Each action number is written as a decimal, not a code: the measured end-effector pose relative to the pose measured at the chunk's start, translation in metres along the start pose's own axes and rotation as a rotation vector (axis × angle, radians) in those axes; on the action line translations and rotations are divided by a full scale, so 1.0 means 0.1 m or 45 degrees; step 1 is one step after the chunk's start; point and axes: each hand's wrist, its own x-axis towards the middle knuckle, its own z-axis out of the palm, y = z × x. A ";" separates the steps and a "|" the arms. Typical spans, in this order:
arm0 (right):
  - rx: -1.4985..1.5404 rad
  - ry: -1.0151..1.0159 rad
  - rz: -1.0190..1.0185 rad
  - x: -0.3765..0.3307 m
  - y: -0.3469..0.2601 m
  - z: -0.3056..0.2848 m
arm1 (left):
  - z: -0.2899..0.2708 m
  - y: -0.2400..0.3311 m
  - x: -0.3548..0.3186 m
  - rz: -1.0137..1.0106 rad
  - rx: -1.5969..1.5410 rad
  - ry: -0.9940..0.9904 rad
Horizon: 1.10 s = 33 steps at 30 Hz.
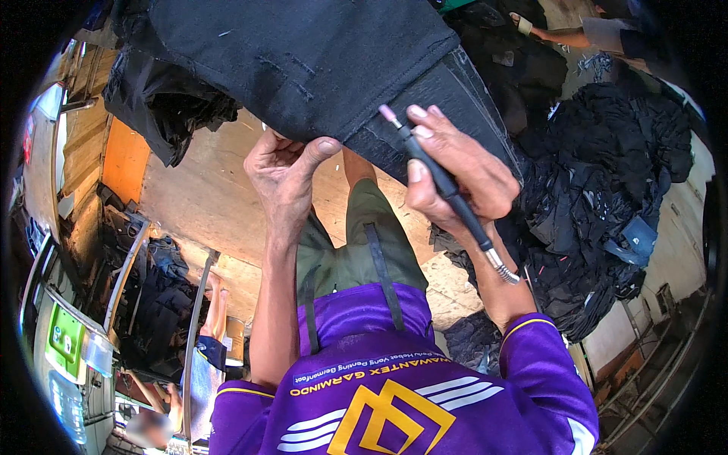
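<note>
A black denim garment (pixel 318 57) with frayed, scuffed patches is spread across the upper middle. My left hand (pixel 287 163) pinches its lower edge, the thumb in front and the fingertips partly hidden by the cloth. In my right hand (pixel 474 174) is a black pen-shaped rotary grinder (pixel 438 168), gripped between thumb and fingers. Its pink grinding tip points up and left, close over the seam and the darker panel at the garment's right side; whether it touches the cloth I cannot tell. A metal spring sleeve ends the tool near my wrist.
Heaped black garments (pixel 599 167) cover the right side, with a blue denim piece (pixel 635 241) on them. Below lies a wooden floor (pixel 220 171). Another person's arm (pixel 561 36) shows at upper right; another person (pixel 216 318) is at lower left, beyond a rail. A green tray (pixel 67 341) stands far left.
</note>
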 end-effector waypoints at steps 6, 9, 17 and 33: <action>0.015 -0.097 0.005 0.10 0.07 -0.11 | -0.12 -0.37 0.19 0.000 -0.129 0.055; 0.061 -0.169 -0.138 0.07 0.08 -0.06 | -0.14 -0.50 0.21 0.068 -0.224 0.052; 0.137 -0.318 -0.132 0.05 0.05 -0.05 | -0.13 -0.46 0.16 0.041 -0.173 0.057; 0.069 -0.249 -0.111 0.01 0.06 -0.05 | -0.13 -0.44 0.15 0.057 -0.038 0.058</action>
